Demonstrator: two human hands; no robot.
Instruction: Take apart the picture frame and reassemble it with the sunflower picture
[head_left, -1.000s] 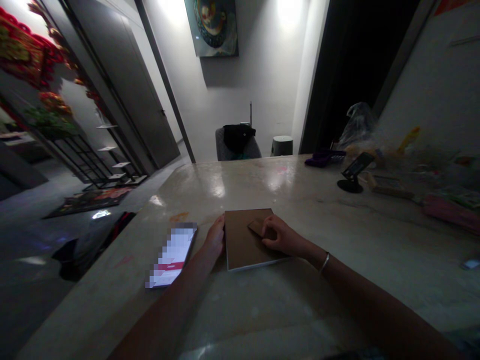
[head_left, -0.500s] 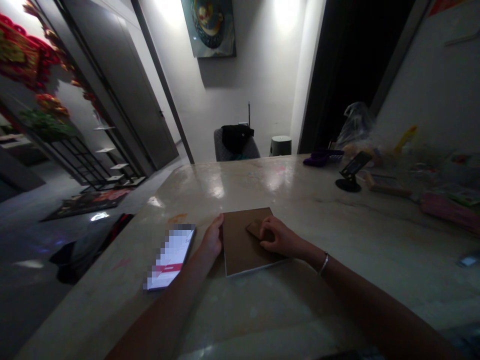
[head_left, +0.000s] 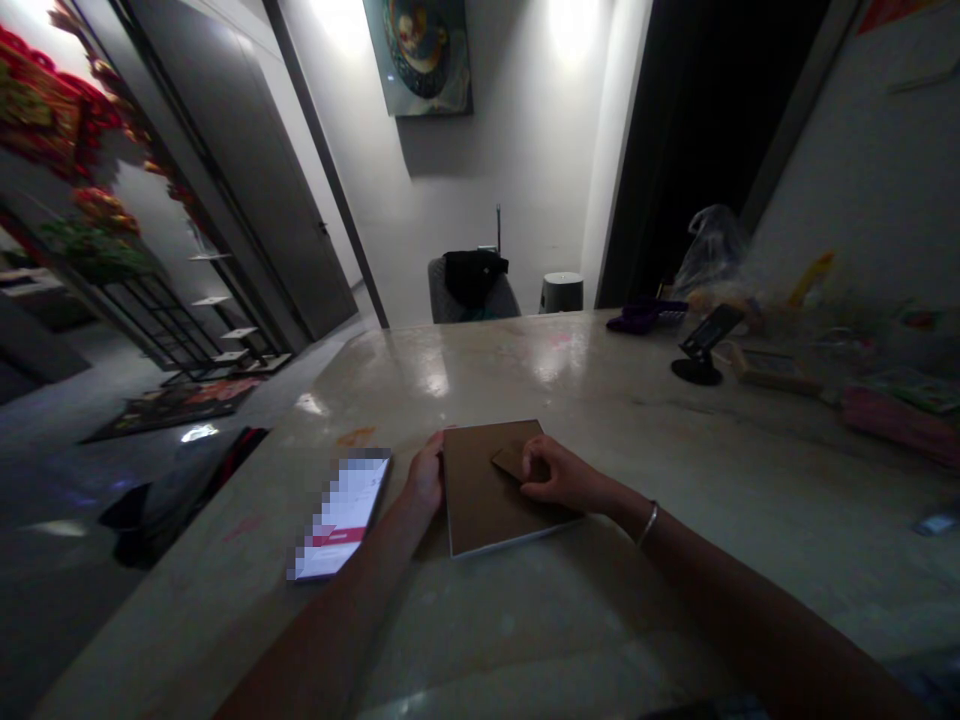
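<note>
Left hand point(head_left: 425, 475) touches a brown board's point(head_left: 474, 500) edge, right hand point(head_left: 566, 480) atop it.

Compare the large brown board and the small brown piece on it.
The board is far larger than the piece, and paler brown. The board lies on the table and shows a white edge; the piece sits on the board, partly under the right hand. Both look flat and brown.

And there's a smartphone point(head_left: 341, 515), screen blurred, lying on the glossy stone counter point(head_left: 480, 370), a black phone stand point(head_left: 699, 350) out right beside a crumpled plastic bag point(head_left: 712, 250), and far back, black cloth point(head_left: 474, 275) draped over a grey chair point(head_left: 442, 290) beneath a painting point(head_left: 416, 55)!
</note>
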